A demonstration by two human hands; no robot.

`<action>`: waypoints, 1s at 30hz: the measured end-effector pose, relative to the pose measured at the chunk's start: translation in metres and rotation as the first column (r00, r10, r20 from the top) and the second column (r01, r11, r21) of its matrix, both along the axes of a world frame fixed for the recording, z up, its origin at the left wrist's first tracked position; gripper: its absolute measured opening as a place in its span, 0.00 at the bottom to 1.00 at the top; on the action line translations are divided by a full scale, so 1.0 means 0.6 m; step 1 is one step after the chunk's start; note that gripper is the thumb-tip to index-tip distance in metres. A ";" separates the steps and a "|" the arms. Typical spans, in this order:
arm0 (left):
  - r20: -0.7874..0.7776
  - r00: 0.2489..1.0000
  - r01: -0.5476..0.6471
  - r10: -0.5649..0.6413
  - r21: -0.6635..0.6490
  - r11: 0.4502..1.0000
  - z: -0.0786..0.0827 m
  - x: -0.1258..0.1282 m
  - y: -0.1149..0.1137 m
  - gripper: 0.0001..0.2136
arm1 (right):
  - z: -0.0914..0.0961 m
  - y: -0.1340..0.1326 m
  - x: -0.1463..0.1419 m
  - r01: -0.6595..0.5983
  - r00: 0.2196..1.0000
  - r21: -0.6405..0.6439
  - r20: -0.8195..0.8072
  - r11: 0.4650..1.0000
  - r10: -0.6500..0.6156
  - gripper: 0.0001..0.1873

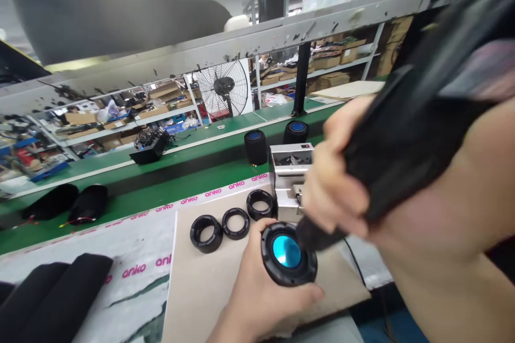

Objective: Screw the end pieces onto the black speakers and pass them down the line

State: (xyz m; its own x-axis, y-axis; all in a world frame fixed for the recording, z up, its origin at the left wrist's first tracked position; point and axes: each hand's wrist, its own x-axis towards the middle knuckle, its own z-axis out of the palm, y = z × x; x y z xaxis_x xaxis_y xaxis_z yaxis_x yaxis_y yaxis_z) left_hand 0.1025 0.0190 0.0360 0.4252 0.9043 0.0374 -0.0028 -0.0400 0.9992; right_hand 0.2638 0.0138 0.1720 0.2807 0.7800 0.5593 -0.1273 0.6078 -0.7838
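Note:
A round black speaker (269, 257) with a shiny blue disc in its end is in my left hand (257, 289), the thumb and fingers wrapped round its sides. My right hand (338, 171) grips a black electric screwdriver (386, 144), blurred by motion and slanting down from the upper right. Its lower end reaches the right side of the speaker's rim; whether it touches cannot be made out. Behind the speaker, three black rings (206, 247) lie on a beige board (189, 289). A silver screw feeder (284, 193) stands beyond them, partly hidden by my right hand.
Two black speakers with blue tops (255, 147) stand on the green conveyor (209, 163). Black fabric-like tubes (68, 295) lie at the lower left, and dark pieces with wires (89, 203) lie behind them. A grey metal beam (193, 59) crosses above; a fan (223, 87) stands beyond.

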 end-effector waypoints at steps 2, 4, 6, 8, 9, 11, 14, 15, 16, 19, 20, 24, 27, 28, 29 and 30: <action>0.017 1.000 0.007 -0.007 -0.011 1.000 -0.015 -0.003 -0.001 0.45 | 0.001 0.026 0.031 0.054 0.996 0.030 -0.075 0.998 -0.052 0.33; 0.039 0.999 0.005 -0.004 -0.030 1.000 -0.019 -0.004 -0.004 0.46 | -0.015 0.058 0.057 0.138 0.983 0.024 -0.123 0.990 -0.134 0.34; 0.044 0.999 -0.006 0.009 -0.057 0.998 -0.015 -0.002 -0.006 0.45 | -0.042 0.087 0.074 0.192 0.971 -0.001 -0.142 0.981 -0.191 0.35; 0.035 0.999 -0.011 0.014 -0.089 0.996 -0.006 0.000 -0.007 0.42 | -0.072 0.108 0.083 0.218 0.965 -0.023 -0.146 0.976 -0.219 0.34; 0.034 0.999 -0.007 0.011 -0.102 0.995 -0.001 0.002 -0.008 0.41 | -0.085 0.115 0.085 0.221 0.964 -0.035 -0.142 0.975 -0.224 0.34; 0.043 0.999 0.005 0.000 -0.123 0.992 0.006 0.004 -0.008 0.40 | -0.106 0.123 0.087 0.215 0.968 -0.059 -0.123 0.975 -0.221 0.33; 0.054 0.998 0.018 -0.011 -0.144 0.989 0.010 0.006 -0.006 0.41 | -0.123 0.128 0.089 0.193 0.973 -0.090 -0.111 0.977 -0.203 0.33; 0.053 0.999 0.020 -0.012 -0.149 0.989 0.011 0.006 -0.006 0.40 | -0.126 0.128 0.090 0.179 0.975 -0.102 -0.111 0.978 -0.190 0.33; 0.050 0.999 0.021 -0.013 -0.156 0.988 0.012 0.006 -0.005 0.40 | -0.126 0.127 0.090 0.159 0.979 -0.118 -0.111 0.980 -0.172 0.34; 0.043 0.999 0.031 -0.023 -0.179 0.983 0.012 0.004 -0.004 0.41 | -0.113 0.113 0.089 0.075 0.988 -0.173 -0.120 0.982 -0.097 0.35; 0.044 0.999 0.036 -0.028 -0.182 0.983 0.011 0.004 -0.003 0.42 | -0.101 0.106 0.086 0.056 0.988 -0.173 -0.133 0.983 -0.079 0.35; 0.066 0.997 0.051 -0.041 -0.144 0.988 -0.006 0.002 0.001 0.47 | -0.022 0.063 0.056 0.057 0.974 -0.041 -0.216 0.998 -0.065 0.37; 0.095 0.992 0.092 -0.080 -0.120 0.988 -0.021 0.004 0.006 0.51 | 0.040 0.033 0.016 0.004 0.968 -0.054 -0.252 0.999 -0.017 0.35; 0.104 0.990 0.101 -0.090 -0.108 0.989 -0.024 0.004 0.008 0.51 | 0.054 0.027 0.004 -0.062 0.966 -0.092 -0.258 0.994 0.036 0.36; 0.110 0.990 0.103 -0.093 -0.089 0.991 -0.025 0.005 0.009 0.51 | 0.062 0.023 -0.008 -0.126 0.960 -0.124 -0.267 0.984 0.089 0.38; 0.113 0.989 0.102 -0.094 -0.066 0.993 -0.025 0.006 0.010 0.51 | 0.064 0.021 -0.018 -0.199 0.951 -0.145 -0.269 0.969 0.155 0.39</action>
